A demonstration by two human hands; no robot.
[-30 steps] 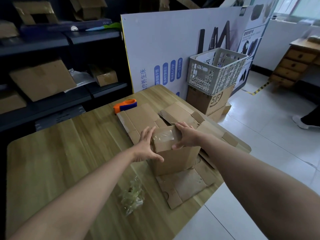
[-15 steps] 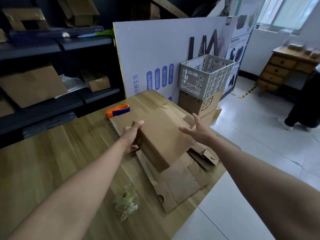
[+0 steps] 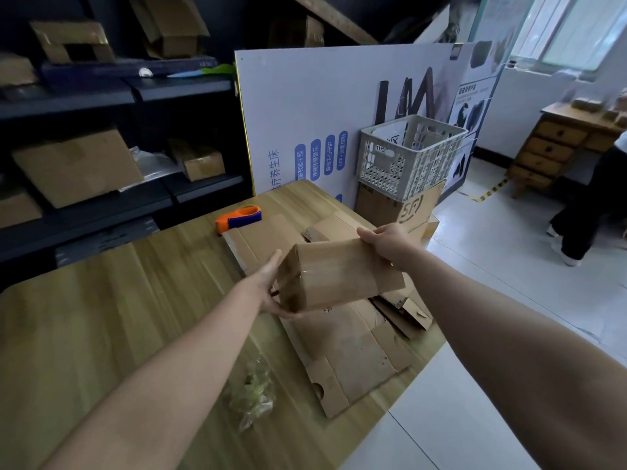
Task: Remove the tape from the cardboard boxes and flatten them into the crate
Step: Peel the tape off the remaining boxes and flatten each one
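Observation:
A small brown cardboard box [image 3: 339, 276] with clear tape on it is held in the air above the wooden table [image 3: 118, 317]. My left hand [image 3: 269, 286] cups its left end, thumb under the box. My right hand [image 3: 386, 244] grips its upper right end. Several flattened cardboard pieces [image 3: 346, 347] lie on the table below the box. The grey plastic crate [image 3: 412, 157] stands on a stacked brown carton [image 3: 397, 205] beyond the table's far right corner.
An orange and blue tape dispenser [image 3: 239, 217] lies at the back of the table. A wad of peeled clear tape [image 3: 252, 395] lies near the front. Dark shelves [image 3: 101, 198] with boxes stand left; a white printed board [image 3: 322, 123] stands behind. A person's legs [image 3: 583, 212] are at right.
The box was lifted off the table and turned over. Both hands shifted to its ends, and the view swung upward and to the left.

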